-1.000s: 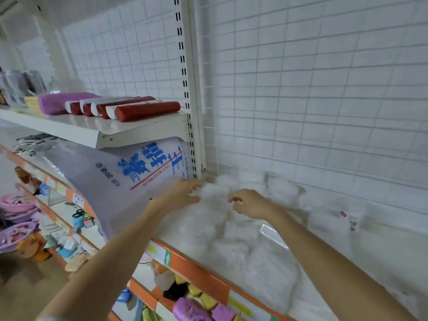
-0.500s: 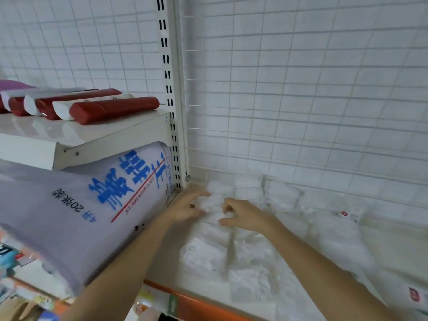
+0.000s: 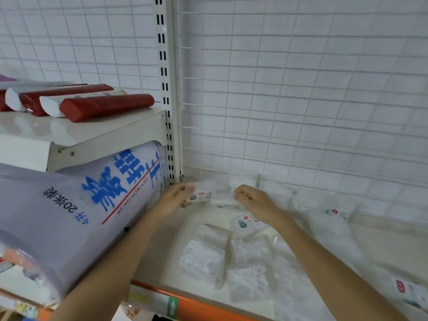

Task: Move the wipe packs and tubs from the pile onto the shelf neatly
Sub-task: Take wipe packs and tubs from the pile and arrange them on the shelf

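1. Far to the left, on the upper shelf (image 3: 92, 133), red and white tubes (image 3: 104, 106) lie on their sides in a row that reaches the slotted upright post (image 3: 165, 89).
2. Under that shelf a large pale bag with blue lettering (image 3: 81, 209) leans with its top end against the post, at the left edge of the lower shelf (image 3: 166, 258).
3. At the back left corner of the lower shelf, just beside the post, the left hand (image 3: 172, 199) pinches the left end of a small wipe pack (image 3: 200, 196) with a coloured label, thumb on top and fingers curled beneath it.
4. The right hand (image 3: 251, 200) is at the other end of the same pack, fingers curled inward; the blur leaves it unclear whether they grip the pack.
5. Behind the hands, more white packs (image 3: 243, 181) stand along the shelf's back edge against the wire grid wall (image 3: 301, 89).
6. Toward the front edge, between the two forearms, a loose pile of white packs (image 3: 222, 256) lies flat and overlapping.
7. Further right, more clear-wrapped packs (image 3: 333, 214) are scattered toward the right edge of the shelf, one with a red mark (image 3: 401, 286) near the front right.
8. An orange price strip (image 3: 208, 309) runs along the shelf's front edge.
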`<state>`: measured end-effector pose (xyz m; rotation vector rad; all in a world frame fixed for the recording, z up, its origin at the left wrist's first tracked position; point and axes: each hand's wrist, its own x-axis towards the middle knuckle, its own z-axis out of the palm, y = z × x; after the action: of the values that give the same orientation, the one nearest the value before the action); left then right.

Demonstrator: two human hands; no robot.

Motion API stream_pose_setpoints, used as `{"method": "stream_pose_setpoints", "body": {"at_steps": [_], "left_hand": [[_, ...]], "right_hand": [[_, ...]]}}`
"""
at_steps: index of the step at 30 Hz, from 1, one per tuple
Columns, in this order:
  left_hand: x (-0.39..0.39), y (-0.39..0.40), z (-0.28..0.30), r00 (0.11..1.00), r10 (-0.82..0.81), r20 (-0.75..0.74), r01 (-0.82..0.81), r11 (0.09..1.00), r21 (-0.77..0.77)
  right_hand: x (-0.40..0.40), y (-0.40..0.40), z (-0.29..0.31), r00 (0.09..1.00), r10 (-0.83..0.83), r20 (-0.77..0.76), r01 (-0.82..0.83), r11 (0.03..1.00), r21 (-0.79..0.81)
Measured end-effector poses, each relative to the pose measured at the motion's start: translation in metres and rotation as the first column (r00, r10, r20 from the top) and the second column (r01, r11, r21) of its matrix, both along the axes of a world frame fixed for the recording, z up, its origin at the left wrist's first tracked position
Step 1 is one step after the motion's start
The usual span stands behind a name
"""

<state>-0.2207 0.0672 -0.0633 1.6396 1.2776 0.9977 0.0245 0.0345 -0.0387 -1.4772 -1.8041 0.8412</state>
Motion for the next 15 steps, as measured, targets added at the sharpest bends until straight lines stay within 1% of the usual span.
{"method": "stream_pose_setpoints", "body": {"at_steps": [2, 4, 6, 8, 10, 11, 13, 15], "left_hand": [[0.005, -0.002, 0.004, 1.000, 0.015, 0.026, -0.014, 0.999, -0.049], [0.015, -0.005, 0.006, 1.000, 0.005, -0.007, -0.005, 0.996, -0.094], [0.029, -0.011, 0.008, 0.995, -0.039, -0.090, 0.030, 0.995, -0.091], [0.043, -0.013, 0.008, 0.989, -0.068, -0.131, 0.059, 0.996, -0.073], [0.052, -0.011, 0.004, 0.987, -0.107, -0.117, 0.097, 0.991, -0.087], [0.055, -0.011, 0.001, 0.987, -0.124, -0.106, 0.114, 0.989, -0.096], [0.059, -0.011, -0.004, 0.981, -0.135, -0.137, 0.120, 0.986, -0.112], [0.061, -0.016, -0.003, 0.970, -0.189, -0.153, 0.170, 0.976, -0.134]], "right_hand": [[0.016, -0.004, 0.011, 0.994, -0.092, -0.051, 0.089, 0.994, -0.060], [0.032, -0.007, 0.015, 0.981, -0.178, -0.082, 0.163, 0.973, -0.164], [0.046, -0.012, 0.013, 0.972, -0.235, -0.026, 0.225, 0.953, -0.204], [0.056, -0.017, 0.007, 0.962, -0.266, 0.060, 0.273, 0.943, -0.191], [0.062, -0.023, 0.001, 0.948, -0.291, 0.127, 0.311, 0.934, -0.175], [0.063, -0.025, -0.002, 0.944, -0.301, 0.137, 0.322, 0.930, -0.177], [0.065, -0.028, -0.005, 0.946, -0.304, 0.113, 0.322, 0.923, -0.211], [0.067, -0.029, -0.004, 0.957, -0.287, 0.049, 0.289, 0.918, -0.273]]}}
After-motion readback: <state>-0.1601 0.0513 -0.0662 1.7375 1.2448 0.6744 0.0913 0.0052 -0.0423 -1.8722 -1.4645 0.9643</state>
